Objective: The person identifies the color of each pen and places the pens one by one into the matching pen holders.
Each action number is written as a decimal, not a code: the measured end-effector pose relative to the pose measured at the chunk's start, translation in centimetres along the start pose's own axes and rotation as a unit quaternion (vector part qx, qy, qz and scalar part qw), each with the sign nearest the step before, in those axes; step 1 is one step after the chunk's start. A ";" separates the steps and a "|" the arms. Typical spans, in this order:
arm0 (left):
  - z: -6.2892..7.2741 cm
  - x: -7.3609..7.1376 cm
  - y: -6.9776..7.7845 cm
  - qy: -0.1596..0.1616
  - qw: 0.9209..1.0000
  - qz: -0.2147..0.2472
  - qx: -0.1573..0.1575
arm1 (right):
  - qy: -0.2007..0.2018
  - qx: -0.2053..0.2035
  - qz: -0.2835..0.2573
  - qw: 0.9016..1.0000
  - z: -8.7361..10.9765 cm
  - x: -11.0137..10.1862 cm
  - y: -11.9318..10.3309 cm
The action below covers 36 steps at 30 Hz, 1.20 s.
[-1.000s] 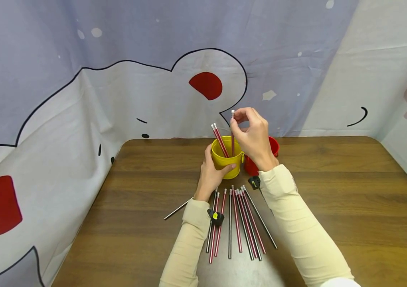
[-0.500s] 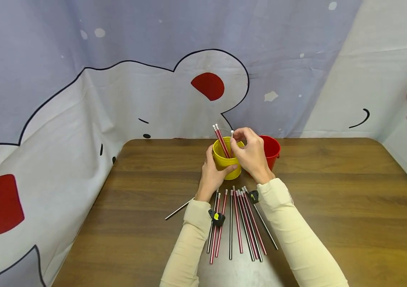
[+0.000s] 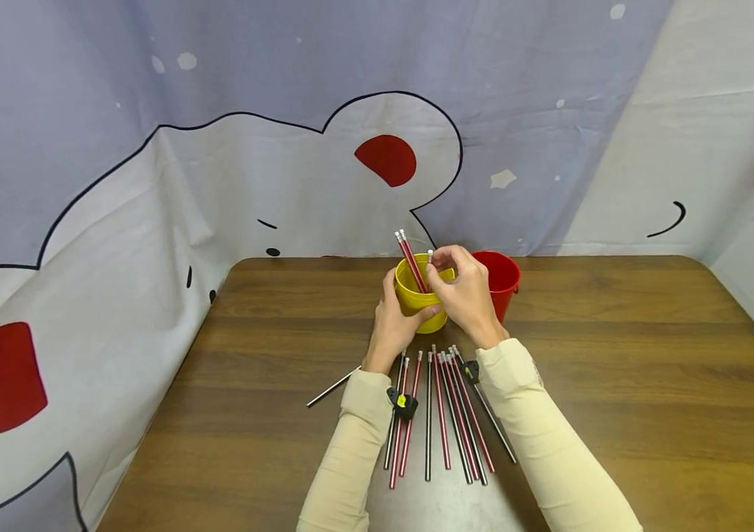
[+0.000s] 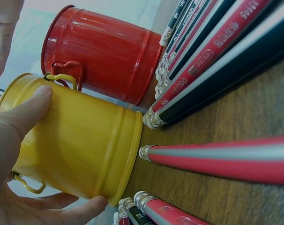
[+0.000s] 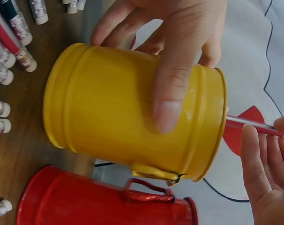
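Note:
My left hand [image 3: 392,329] grips the small yellow metal bucket [image 5: 114,103], thumb across its front and fingers round the far side. Over the bucket's mouth, my right hand [image 3: 470,290] pinches a red striped pencil [image 5: 249,123] near its white eraser end. That pencil stands upright, its lower part hidden inside the bucket. Two more red pencils [image 3: 410,260] lean in the bucket, eraser ends up. Close on the right stands a red metal bucket [image 4: 102,54], partly behind my right hand in the head view.
Several red and black pencils [image 3: 446,414] lie fanned out on the wooden table [image 3: 616,369] between my forearms, erasers toward the buckets. One dark pencil [image 3: 333,386] lies apart at the left, partly under my left wrist. A printed curtain [image 3: 270,170] hangs behind the table.
My right hand has moved down with the red pencil, lowering it deeper into the yellow bucket. More of the red bucket shows now. My left hand keeps its hold.

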State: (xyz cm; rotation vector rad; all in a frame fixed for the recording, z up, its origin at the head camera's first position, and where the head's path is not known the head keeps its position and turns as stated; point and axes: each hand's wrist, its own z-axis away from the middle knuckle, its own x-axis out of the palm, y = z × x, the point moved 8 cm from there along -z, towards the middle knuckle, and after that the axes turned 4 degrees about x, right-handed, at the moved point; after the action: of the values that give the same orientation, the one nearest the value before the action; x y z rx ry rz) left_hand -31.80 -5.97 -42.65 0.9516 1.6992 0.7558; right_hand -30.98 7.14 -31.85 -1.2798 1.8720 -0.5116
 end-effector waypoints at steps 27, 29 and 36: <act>0.0 0.0 0.0 0.007 1.000 0.016 0.002 | -0.045 0.156 0.041 0.986 5.5 -1.2 4.2; 0.0 0.0 0.0 0.009 1.000 0.017 0.003 | -0.073 0.176 0.072 0.979 5.9 -1.0 4.5; 0.0 0.1 0.0 0.004 1.000 0.018 -0.007 | -0.197 0.243 0.149 0.938 7.3 -0.1 5.9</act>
State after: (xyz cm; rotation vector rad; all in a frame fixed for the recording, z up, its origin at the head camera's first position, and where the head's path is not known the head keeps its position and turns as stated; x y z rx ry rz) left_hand -31.86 -5.95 -42.70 0.9730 1.6847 0.7950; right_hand -28.61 10.38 -40.33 -0.6918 1.4450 -0.4743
